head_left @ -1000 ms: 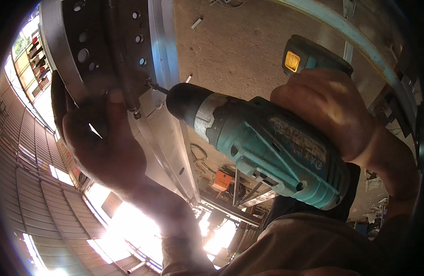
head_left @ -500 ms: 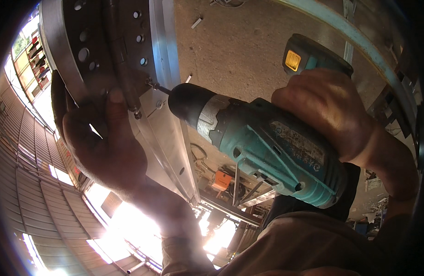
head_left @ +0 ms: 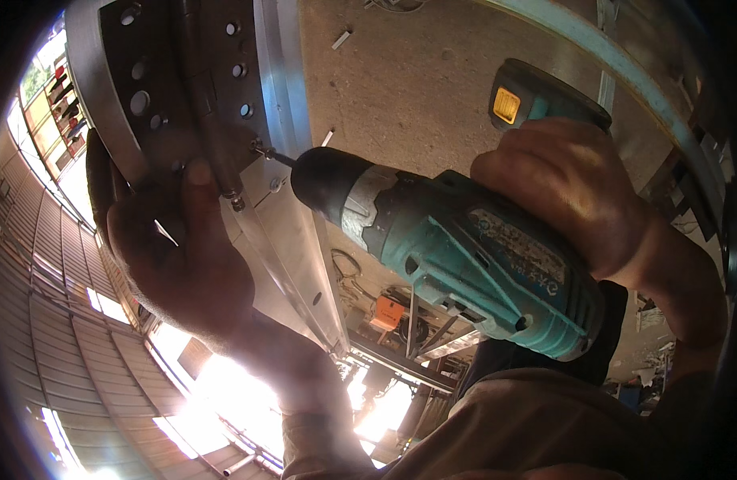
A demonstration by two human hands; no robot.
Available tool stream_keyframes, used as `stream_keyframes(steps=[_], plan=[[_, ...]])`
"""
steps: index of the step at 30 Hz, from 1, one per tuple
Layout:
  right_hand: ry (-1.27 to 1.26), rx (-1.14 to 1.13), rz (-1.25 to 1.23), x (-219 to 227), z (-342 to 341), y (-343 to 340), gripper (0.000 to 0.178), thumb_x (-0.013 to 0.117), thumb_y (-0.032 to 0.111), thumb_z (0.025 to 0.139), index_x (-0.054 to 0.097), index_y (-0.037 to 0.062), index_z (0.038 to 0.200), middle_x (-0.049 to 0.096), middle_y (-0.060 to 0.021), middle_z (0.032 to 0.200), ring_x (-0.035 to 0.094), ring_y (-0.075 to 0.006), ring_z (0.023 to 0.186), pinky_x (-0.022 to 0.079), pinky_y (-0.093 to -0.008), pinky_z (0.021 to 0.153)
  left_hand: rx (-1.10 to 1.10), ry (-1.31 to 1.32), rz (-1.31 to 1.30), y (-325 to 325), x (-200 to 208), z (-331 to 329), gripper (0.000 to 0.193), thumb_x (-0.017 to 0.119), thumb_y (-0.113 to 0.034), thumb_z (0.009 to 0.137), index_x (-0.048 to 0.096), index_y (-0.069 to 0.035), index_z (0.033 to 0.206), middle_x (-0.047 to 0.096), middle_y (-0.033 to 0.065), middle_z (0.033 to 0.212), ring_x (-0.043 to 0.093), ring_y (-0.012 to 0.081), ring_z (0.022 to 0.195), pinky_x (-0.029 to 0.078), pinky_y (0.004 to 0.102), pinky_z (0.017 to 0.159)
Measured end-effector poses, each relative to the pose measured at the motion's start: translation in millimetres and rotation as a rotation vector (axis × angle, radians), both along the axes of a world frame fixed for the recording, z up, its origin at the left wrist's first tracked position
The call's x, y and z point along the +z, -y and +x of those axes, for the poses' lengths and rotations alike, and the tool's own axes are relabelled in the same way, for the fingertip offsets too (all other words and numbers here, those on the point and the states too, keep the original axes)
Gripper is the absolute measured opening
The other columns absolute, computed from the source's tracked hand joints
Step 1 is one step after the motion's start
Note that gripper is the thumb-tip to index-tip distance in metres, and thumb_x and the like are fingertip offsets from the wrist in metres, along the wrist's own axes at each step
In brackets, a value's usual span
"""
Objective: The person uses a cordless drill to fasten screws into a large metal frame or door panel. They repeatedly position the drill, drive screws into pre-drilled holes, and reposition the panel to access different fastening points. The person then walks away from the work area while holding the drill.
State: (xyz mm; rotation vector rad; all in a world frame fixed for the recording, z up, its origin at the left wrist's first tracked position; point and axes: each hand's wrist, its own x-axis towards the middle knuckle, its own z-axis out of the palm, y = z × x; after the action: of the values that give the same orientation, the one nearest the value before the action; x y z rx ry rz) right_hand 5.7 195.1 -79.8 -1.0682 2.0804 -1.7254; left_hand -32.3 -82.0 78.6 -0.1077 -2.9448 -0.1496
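Observation:
My right hand (head_left: 572,192) is wrapped round the grip of a teal and black cordless drill (head_left: 464,260), its battery end pointing away from me. From the black chuck a thin bit (head_left: 282,158) reaches left to a small screw (head_left: 259,146) at the lower right corner of a dark, perforated hinge (head_left: 170,72). My left hand (head_left: 188,272) clasps the hinge's lower edge and the silvery metal profile (head_left: 96,80) beside it, thumb pressed on the hinge's face. The other fingers are partly hidden behind. Another screw head (head_left: 276,185) shows just below the bit.
A long metal frame (head_left: 284,104) runs down beside the hinge. A pale blue curved-looking bar (head_left: 600,52) crosses the upper right. Below lie an orange box-shaped thing (head_left: 387,313), a loose cable (head_left: 348,272) and metal bars on the brown floor (head_left: 416,88). Bright light glares at lower left.
The hinge and frame sit very slightly further left and lower in view. Both hands keep their hold, and the bit stays at the screw.

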Motion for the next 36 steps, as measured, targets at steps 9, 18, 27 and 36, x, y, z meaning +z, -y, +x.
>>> stream_keyframes(steps=[9,18,27,36], plan=[[-0.068,-0.002,-0.010,2,-4,-1,0.082,0.080,0.027,0.081,0.040,0.0077,0.150,0.067,-0.0120,0.105,0.068,-0.0271,0.087,0.055,-0.0468,0.080,0.035,-0.010,0.034,2,-1,1,0.033,0.080,-0.020,0.090,0.064,0.004,0.108,0.056,0.0185,0.144,0.058,0.0303,0.123,0.050,0.0409,0.096],[-0.092,-0.036,-0.072,-4,-2,3,0.087,0.078,0.026,0.083,0.033,0.0100,0.156,0.065,-0.0126,0.097,0.064,-0.0234,0.075,0.052,-0.0435,0.068,0.015,-0.020,0.026,-1,0,1,0.030,0.081,-0.020,0.090,0.059,0.001,0.090,0.058,0.0185,0.142,0.059,0.0292,0.122,0.048,0.0409,0.099],[-0.137,-0.035,-0.091,-6,-3,1,0.085,0.079,0.025,0.083,0.036,0.0057,0.154,0.065,-0.0150,0.108,0.066,-0.0259,0.086,0.054,-0.0454,0.078,0.119,-0.015,0.027,3,0,3,0.033,0.082,-0.020,0.089,0.057,0.001,0.089,0.059,0.0173,0.138,0.059,0.0277,0.112,0.048,0.0402,0.094],[-0.083,0.073,0.051,1,-3,-6,0.086,0.082,0.021,0.081,0.038,0.0066,0.154,0.063,-0.0147,0.116,0.066,-0.0296,0.099,0.053,-0.0488,0.090,0.035,-0.010,-0.020,4,1,2,0.034,0.082,-0.024,0.089,0.057,0.001,0.091,0.060,0.0173,0.138,0.059,0.0281,0.115,0.048,0.0415,0.094]])
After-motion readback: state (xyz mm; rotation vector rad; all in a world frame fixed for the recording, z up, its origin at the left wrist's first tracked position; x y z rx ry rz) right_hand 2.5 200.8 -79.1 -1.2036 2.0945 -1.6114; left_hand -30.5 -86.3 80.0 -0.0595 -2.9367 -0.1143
